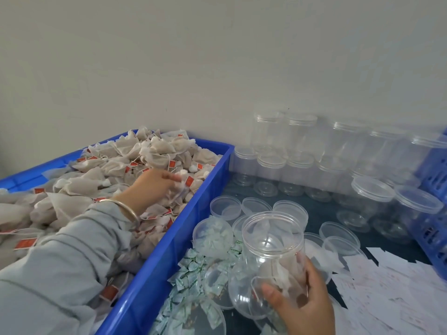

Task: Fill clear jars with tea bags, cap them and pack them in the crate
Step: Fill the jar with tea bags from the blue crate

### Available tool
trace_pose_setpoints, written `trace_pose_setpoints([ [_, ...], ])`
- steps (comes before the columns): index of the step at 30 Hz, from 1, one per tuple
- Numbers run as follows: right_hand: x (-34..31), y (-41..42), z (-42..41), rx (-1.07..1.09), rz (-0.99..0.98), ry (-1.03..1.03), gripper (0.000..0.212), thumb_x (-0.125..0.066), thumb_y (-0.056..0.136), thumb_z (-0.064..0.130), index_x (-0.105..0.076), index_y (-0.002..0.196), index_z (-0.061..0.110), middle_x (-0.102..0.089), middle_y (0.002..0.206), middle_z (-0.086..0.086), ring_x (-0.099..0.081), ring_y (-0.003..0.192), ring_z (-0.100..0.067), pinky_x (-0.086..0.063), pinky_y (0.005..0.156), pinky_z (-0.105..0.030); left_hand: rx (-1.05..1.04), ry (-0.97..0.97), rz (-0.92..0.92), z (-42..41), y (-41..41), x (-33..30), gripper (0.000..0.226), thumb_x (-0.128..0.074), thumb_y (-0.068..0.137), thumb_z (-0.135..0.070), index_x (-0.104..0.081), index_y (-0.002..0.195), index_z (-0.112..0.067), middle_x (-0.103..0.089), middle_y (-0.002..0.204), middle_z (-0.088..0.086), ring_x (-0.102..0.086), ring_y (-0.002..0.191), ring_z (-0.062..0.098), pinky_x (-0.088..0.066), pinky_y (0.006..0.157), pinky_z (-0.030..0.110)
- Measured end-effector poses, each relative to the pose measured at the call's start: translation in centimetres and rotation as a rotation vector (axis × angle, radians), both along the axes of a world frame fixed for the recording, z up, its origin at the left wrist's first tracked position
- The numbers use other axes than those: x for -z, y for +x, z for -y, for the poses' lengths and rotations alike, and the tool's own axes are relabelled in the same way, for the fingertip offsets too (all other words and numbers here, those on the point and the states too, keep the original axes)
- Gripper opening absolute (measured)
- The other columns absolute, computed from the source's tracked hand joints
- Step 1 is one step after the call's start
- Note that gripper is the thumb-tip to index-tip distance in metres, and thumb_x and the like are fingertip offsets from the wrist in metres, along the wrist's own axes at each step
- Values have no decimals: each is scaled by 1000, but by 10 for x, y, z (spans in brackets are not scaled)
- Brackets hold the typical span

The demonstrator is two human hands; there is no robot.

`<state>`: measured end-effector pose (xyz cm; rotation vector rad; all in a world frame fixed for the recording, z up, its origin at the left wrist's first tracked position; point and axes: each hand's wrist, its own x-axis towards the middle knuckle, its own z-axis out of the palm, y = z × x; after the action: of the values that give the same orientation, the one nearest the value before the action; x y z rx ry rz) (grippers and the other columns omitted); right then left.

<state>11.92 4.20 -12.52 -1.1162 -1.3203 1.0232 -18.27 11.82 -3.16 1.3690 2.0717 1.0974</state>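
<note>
One jar [273, 240] gripped in right hand [300, 298] | left hand [154, 184] on tea bags [96, 180]

One head-worn wide-angle camera looks forward and down, close over the table [321, 209] (its edges curve, and seem slightly blurred), facing a wall [217, 56]

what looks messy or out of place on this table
Small green-printed sachets lie spilled loose over the dark table, among scattered lids, and some sit under them. White paper slips fan out untidily at right.
</note>
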Motion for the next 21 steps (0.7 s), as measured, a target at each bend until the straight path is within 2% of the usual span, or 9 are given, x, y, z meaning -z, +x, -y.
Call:
trace_pose_setpoints([
  [2, 0, 0, 0, -6, 6, 10, 91, -93, 33, 43, -46, 110, 54, -53, 128, 12, -53, 115, -16, -46, 88, -32, 31, 110, 434, 8, 6, -15, 16, -57, 88, -2, -70, 89, -12, -71, 97, 7, -68, 79, 13, -55, 67, 22],
  [3, 0, 0, 0, -6, 12, 11, 90, -93, 33, 43, -46, 109, 55, -53, 128, 13, -53, 116, -17, -45, 87, -32, 73, 167, 596, 12, 12, -23, 13, -60, 87, -3, -72, 84, -10, -72, 97, 9, -69, 81, 15, -57, 69, 24],
  [5, 1, 0, 0, 0, 25, 20, 88, -86, 30, 43, -45, 107, 56, -51, 122, 21, -51, 116, -16, -44, 85, -30, 194, 260, 790, 21, 25, -35, 9, -67, 82, -13, -75, 79, -10, -73, 94, 8, -70, 78, 15, -57, 66, 24],
  [8, 2, -1, -1, -1, 55, 41, 88, -82, 29, 51, -41, 107, 59, -44, 115, 35, -50, 113, -12, -44, 87, -32, 402, 288, 927, 31, 48, -45, 27, -66, 73, -21, -71, 95, -6, -72, 98, 9, -70, 86, 18, -57, 70, 25],
  [10, 4, -2, 0, 6, 81, 55, 90, -81, 30, 54, -38, 109, 61, -42, 115, 38, -49, 110, -5, -44, 86, -30, 509, 242, 933, 36, 65, -46, 29, -64, 71, -14, -65, 98, -3, -71, 95, 8, -70, 85, 18, -57, 68, 25],
  [14, 4, -3, 2, -7, 100, 118, 95, -93, 34, 45, -38, 111, 59, -43, 115, 38, -44, 107, 16, -37, 79, -13, 620, 127, 760, 48, 92, -40, 27, -72, 60, -10, -61, 84, -4, -68, 81, 4, -67, 79, 15, -58, 71, 25],
  [16, 4, -4, 2, -24, 115, 156, 95, -93, 36, 44, -39, 114, 55, -46, 118, 31, -40, 108, 24, -37, 79, -12, 674, 109, 733, 53, 102, -37, 18, -73, 62, -10, -65, 78, -11, -68, 78, 0, -67, 77, 11, -55, 69, 21],
  [18, 3, -4, 2, -16, 136, 178, 95, -91, 36, 46, -40, 115, 52, -48, 118, 27, -39, 108, 24, -38, 79, -12, 691, 113, 624, 55, 108, -35, 14, -74, 65, -9, -68, 72, -20, -68, 75, -7, -65, 78, 6, -54, 73, 20],
  [21, 3, -5, 2, -1, 141, 179, 93, -82, 32, 55, -40, 115, 50, -49, 116, 26, -41, 106, 24, -41, 73, -5, 603, 128, 417, 52, 108, -32, 17, -74, 73, -5, -64, 82, -16, -71, 96, -10, -66, 96, 3, -52, 87, 21],
])
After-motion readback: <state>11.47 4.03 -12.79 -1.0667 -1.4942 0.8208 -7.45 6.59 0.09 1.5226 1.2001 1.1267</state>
